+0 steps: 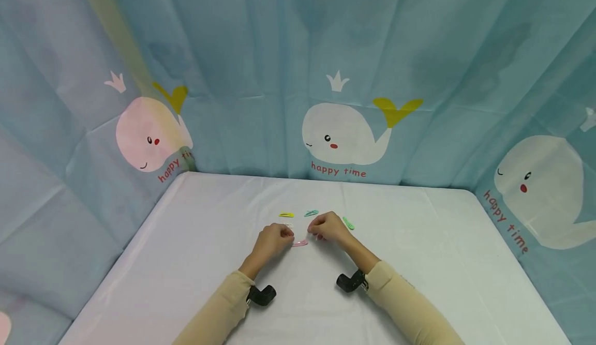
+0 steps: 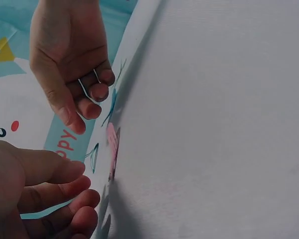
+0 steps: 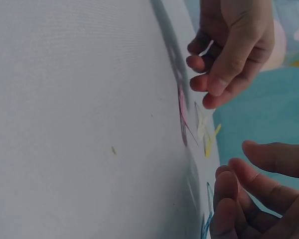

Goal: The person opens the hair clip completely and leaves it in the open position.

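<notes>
A pink hair clip (image 1: 300, 243) lies flat on the white table between the two hands. My left hand (image 1: 272, 239) is just left of it, fingers bent loosely, with thumb and forefinger close together. To the clip's upper right hovers my right hand (image 1: 328, 227), its thumb and fingertips slightly apart in the right wrist view. Nothing shows in either hand. A white clip (image 1: 288, 225) lies beyond the left hand, partly hidden by it. Farther back are a yellow clip (image 1: 286, 214) and a teal clip (image 1: 311, 213). A green clip (image 1: 348, 223) sits right of the right hand.
The white table (image 1: 195, 262) reaches back to a blue curtain (image 1: 251, 76) printed with whales, which also hangs on both sides. A black wrist camera (image 1: 262, 295) is strapped to the left wrist and another black camera (image 1: 350, 281) to the right.
</notes>
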`<state>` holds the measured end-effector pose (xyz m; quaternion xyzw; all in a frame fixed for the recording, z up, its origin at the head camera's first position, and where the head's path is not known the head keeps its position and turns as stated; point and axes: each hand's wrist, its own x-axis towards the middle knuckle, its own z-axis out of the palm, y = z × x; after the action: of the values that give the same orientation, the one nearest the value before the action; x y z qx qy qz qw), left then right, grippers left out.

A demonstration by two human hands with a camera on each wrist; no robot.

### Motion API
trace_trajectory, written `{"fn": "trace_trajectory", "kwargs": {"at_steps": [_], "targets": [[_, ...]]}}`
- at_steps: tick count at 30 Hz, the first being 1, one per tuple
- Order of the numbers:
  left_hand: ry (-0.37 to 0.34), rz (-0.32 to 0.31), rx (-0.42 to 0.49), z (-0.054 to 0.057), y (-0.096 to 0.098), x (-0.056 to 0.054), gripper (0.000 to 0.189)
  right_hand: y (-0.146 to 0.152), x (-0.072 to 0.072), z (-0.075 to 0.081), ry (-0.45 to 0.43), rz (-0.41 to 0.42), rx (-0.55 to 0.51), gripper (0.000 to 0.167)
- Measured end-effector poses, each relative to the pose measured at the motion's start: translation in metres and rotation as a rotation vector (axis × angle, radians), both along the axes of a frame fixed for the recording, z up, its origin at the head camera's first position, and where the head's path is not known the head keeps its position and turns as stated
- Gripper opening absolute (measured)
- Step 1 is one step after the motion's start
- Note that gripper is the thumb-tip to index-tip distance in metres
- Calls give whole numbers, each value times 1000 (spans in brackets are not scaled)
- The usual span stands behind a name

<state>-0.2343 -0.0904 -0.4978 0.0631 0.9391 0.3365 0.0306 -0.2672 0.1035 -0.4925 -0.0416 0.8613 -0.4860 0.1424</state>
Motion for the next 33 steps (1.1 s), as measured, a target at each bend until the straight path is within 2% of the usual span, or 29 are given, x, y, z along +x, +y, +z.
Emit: {"fn": "trace_trajectory", "kwargs": {"at_steps": [8, 16, 21, 33], "targets": [[11, -14, -28, -1, 1, 8, 6, -8, 8, -3, 43, 60, 63, 8], [18, -46, -49, -6, 4, 13, 7, -14, 13, -7, 46, 70, 74, 7], [21, -51, -62, -5, 5, 14, 4, -17, 14, -6, 58, 68, 82, 6], [85, -64, -85, -7, 5, 15, 8, -20, 17, -3, 22, 63, 82, 4]]}}
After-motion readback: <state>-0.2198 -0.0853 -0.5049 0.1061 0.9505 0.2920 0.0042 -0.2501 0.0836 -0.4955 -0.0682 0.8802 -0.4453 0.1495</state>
